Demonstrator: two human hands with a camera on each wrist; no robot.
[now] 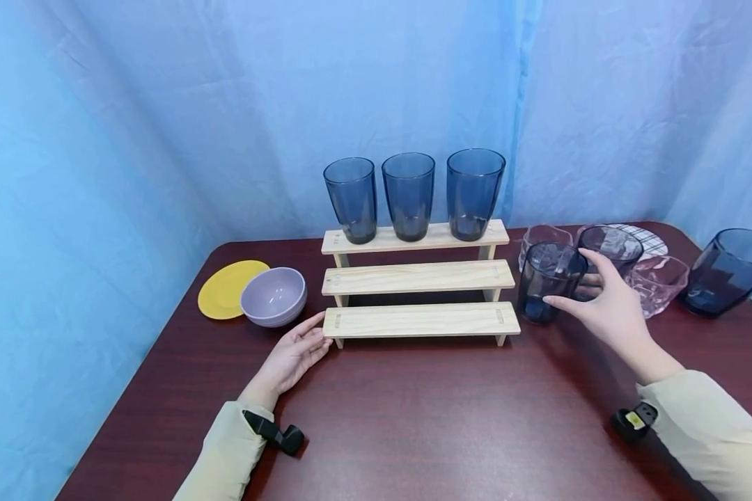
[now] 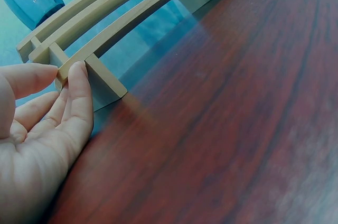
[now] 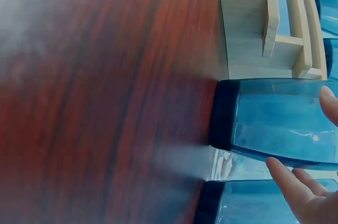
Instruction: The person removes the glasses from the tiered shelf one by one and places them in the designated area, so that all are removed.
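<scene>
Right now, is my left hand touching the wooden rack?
Touching: the left wrist view shows your left hand pinching the wooden rack at one end.

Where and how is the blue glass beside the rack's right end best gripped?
Probably around the upper wall of the blue glass, coming from the near right with the right hand: it stands upright, widens toward the rim, and the wooden rack is close at its left.

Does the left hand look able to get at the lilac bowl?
Probably yes: nothing stands between the left hand and the lilac bowl, though the hand would first have to release the wooden rack.
</scene>
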